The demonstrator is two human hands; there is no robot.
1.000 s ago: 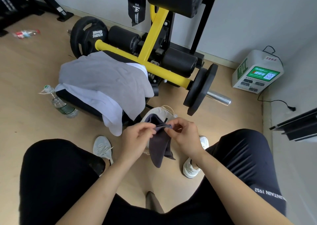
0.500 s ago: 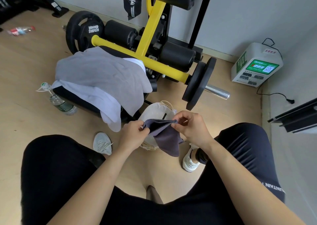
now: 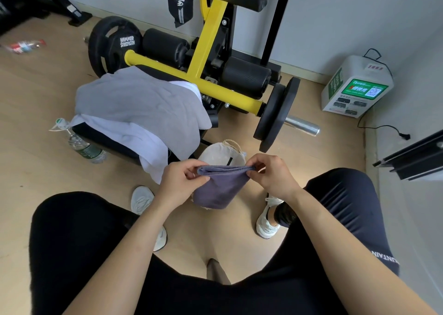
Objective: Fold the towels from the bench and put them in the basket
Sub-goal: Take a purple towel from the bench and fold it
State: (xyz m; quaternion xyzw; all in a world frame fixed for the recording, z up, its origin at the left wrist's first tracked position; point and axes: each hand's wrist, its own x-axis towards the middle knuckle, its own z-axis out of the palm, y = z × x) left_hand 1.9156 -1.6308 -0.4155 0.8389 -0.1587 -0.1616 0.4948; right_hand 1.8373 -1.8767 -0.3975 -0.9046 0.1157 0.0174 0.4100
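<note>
- The floor is bare wood to the left of the bench and between the person's knees.
- The bench stands ahead and to the left, its black pad edge showing under the cloth. A yellow frame and a weight plate are close behind it and to its right.
- A grey towel lies spread over the bench. A white towel lies under it and hangs over the near edge, close to the left hand.
- Both forearms reach forward from the lap and meet over the gap between the shoes.
- The basket sits on the floor just past the hands, between the bench corner and the plate. Its near side is hidden.
- The purple towel is folded and held level by its top edge. It hangs free in front of the basket, clear of the floor.
- The left hand is knuckles up, its fingers curled and pinching the towel's left corner.
- The right hand mirrors it, its fingers bent and nipping the right corner.
- A bottle lies beside the bench's left end.
</note>
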